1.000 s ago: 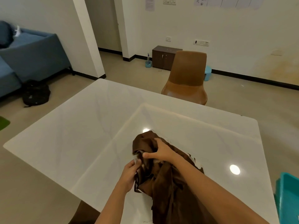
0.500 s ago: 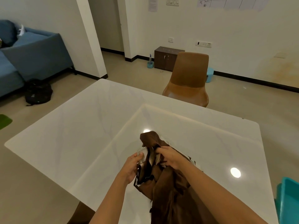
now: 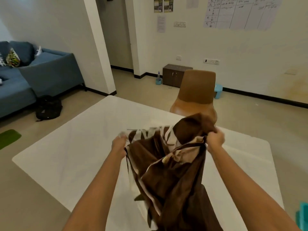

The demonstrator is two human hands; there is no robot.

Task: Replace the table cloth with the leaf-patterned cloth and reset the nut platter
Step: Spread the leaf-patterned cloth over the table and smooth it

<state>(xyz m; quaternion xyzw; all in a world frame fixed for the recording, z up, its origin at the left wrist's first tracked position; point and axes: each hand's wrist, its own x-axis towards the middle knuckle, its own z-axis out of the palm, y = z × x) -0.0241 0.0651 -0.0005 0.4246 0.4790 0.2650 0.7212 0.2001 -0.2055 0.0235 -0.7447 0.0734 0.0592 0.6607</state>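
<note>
A brown cloth with cream patterned patches hangs bunched between my hands above the white table. My left hand grips its upper left edge. My right hand grips its upper right edge, about a forearm's length from the left. The cloth's lower part drapes down toward the table's near side. The pattern is blurred, so I cannot make out its shape. No nut platter is in view.
A brown chair stands at the table's far side. A blue sofa and a black backpack sit at the left. A teal bin shows at the right edge. A small cabinet stands by the far wall.
Both hands lifted the cloth off the table and moved apart, spreading its top edge. The view tilted upward.
</note>
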